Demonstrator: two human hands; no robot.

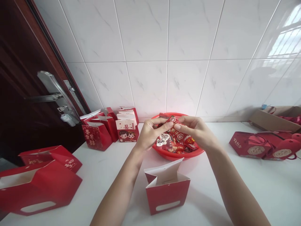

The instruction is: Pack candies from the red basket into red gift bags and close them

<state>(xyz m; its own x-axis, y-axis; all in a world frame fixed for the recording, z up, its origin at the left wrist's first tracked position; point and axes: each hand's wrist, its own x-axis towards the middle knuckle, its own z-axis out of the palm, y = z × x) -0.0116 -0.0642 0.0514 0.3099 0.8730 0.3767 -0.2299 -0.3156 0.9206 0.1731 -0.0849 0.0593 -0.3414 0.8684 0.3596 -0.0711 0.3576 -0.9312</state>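
Note:
My left hand (154, 129) and my right hand (197, 130) meet above a red plastic basket (168, 156). Thumbs and fingers of both pinch a small red candy packet (173, 119) with a white flower-like mark. Below them the basket holds several red wrapped candies (180, 147), some with white lettering. In front of the basket, nearer to me, a red paper gift box (168, 193) stands upright with its top open. Its white inside shows, and an oval cut-out is in its front.
Red paper boxes (96, 135) and cartoon-printed boxes (128, 130) stand against the tiled wall at left. Larger red boxes (56, 185) are at near left, beside a dark door (21, 78). Red gift bags (256, 146) and a cardboard box (270, 119) lie at right.

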